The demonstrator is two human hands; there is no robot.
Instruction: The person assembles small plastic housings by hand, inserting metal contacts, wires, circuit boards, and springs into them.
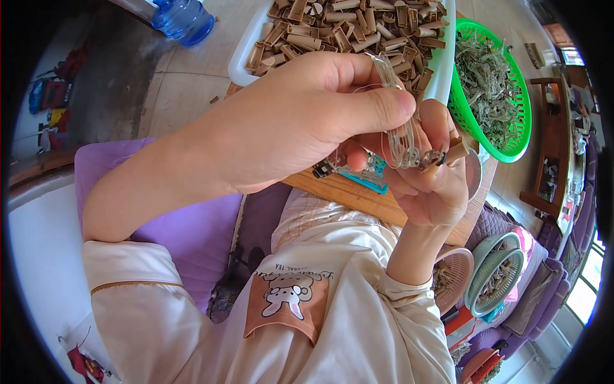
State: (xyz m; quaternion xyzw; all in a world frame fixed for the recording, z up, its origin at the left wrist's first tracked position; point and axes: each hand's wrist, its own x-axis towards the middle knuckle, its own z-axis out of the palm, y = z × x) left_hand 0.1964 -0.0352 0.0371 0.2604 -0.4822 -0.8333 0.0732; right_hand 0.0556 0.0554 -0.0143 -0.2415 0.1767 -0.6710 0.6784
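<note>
- Left hand [320, 115]: thumb and fingers pinched on the upper part of a coil of clear wire [401, 146]
- Right hand [438, 185]: fingers curled closed on the coil's lower end, small brown piece [456, 152] against them
- Coil held above the wooden table [345, 195], near a white tub [239, 63] of brown pieces
- Green basket [526, 121] of wire just right of tub

A bundle of clear, thin wire [401, 146] hangs in loose loops, its upper part pinched in the left hand [320, 118]. A small brown casing [456, 152] sits tilted at the right hand [435, 179], beside the loops' lower end.
</note>
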